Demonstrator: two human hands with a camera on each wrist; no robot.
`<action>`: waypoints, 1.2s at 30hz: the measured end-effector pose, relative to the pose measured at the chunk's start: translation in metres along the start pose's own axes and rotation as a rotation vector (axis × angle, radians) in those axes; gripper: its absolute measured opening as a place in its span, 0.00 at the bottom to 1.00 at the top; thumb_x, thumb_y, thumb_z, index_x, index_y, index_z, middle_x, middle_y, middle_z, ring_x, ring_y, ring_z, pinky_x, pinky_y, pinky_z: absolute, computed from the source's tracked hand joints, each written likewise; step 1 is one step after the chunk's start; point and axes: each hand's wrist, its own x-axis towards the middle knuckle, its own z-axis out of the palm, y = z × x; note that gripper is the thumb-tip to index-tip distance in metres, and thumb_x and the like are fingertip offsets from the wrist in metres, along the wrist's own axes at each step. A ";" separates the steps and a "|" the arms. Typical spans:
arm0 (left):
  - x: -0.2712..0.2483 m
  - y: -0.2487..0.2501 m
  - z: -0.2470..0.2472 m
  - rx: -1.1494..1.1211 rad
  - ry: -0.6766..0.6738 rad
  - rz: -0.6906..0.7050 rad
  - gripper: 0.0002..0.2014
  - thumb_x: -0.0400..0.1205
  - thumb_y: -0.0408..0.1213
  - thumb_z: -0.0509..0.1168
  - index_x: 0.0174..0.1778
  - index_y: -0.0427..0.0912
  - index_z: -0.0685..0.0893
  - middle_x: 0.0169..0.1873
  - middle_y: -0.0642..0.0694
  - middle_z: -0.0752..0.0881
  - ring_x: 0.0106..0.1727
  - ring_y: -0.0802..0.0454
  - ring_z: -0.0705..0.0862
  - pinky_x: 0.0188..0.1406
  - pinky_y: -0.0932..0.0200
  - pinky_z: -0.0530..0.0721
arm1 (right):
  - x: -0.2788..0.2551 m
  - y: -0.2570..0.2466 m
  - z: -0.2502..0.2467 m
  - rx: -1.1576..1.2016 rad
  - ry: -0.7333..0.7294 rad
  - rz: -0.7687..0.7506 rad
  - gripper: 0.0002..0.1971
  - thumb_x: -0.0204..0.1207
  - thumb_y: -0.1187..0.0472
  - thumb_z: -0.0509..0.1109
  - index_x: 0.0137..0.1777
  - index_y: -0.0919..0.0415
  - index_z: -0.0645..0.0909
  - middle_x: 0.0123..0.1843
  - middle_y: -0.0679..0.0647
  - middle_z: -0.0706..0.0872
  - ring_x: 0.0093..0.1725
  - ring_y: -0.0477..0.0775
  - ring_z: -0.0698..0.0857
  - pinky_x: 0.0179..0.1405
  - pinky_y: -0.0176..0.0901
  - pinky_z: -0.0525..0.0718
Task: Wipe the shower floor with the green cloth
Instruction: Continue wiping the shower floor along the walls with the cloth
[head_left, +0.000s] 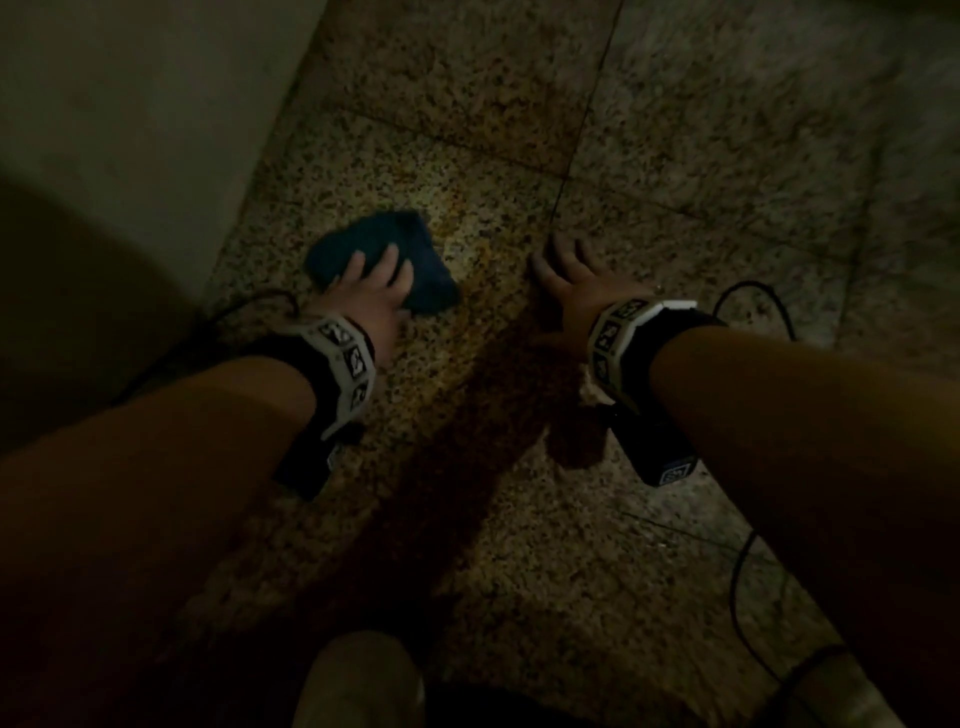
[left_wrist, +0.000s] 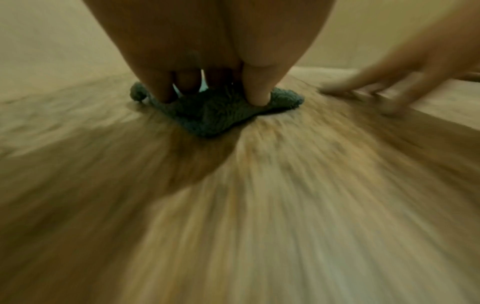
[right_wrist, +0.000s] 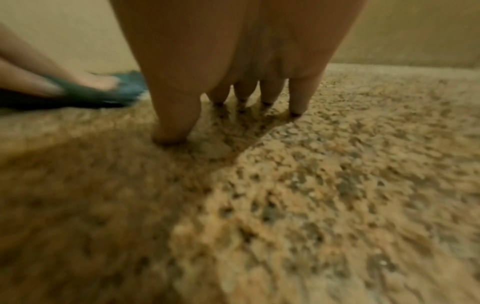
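- Head view first: the green cloth (head_left: 382, 260) lies bunched flat on the speckled shower floor (head_left: 519, 519), close to the pale wall (head_left: 130, 104) on the left side and well short of the tile joint (head_left: 587, 119) that runs away from the person.
- The left hand (head_left: 371, 291) lies on top of the cloth with fingers extended and spread, pressing it down. Its grip is open: nothing is curled round the fabric, and the flat palm looks chosen to put weight over a wide patch.
- From the left wrist view, the fingertips (left_wrist: 257, 98) dig into the nap of the cloth (left_wrist: 207, 117), which spreads out from under them to either side. The floor in that view is streaked with blur, so I judge a wiping stroke is under way.
- The right hand (head_left: 576, 280) is planted on bare floor just beside the joint, apart from the cloth. Its grip is also open and holds nothing.
- In the right wrist view its fingers (right_wrist: 298, 98) and thumb stand splayed on the stone, most likely as a prop that carries the person's lean while the other hand works.
- Both wrists wear marker bands (head_left: 618, 332), and a thin black cable (head_left: 769, 301) loops over the floor to the right, clear of the cloth.
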 end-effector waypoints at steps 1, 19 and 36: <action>0.008 0.002 -0.008 -0.005 0.018 0.002 0.28 0.89 0.41 0.47 0.84 0.43 0.42 0.83 0.45 0.39 0.82 0.36 0.41 0.80 0.41 0.51 | 0.001 0.000 0.000 0.005 -0.009 0.000 0.46 0.78 0.35 0.60 0.82 0.45 0.29 0.82 0.49 0.25 0.82 0.58 0.32 0.78 0.61 0.57; 0.045 0.026 -0.056 0.056 0.011 0.009 0.29 0.90 0.41 0.46 0.83 0.43 0.39 0.82 0.44 0.37 0.82 0.34 0.40 0.78 0.38 0.52 | 0.003 0.004 0.000 0.095 -0.034 -0.031 0.48 0.79 0.40 0.64 0.81 0.43 0.28 0.81 0.48 0.24 0.82 0.58 0.31 0.80 0.62 0.43; -0.011 0.050 -0.008 0.062 -0.068 0.199 0.27 0.90 0.41 0.45 0.84 0.47 0.42 0.82 0.50 0.36 0.82 0.39 0.38 0.81 0.46 0.47 | -0.025 0.040 0.021 0.161 0.014 0.033 0.56 0.69 0.30 0.65 0.81 0.45 0.28 0.83 0.46 0.29 0.84 0.56 0.38 0.77 0.61 0.64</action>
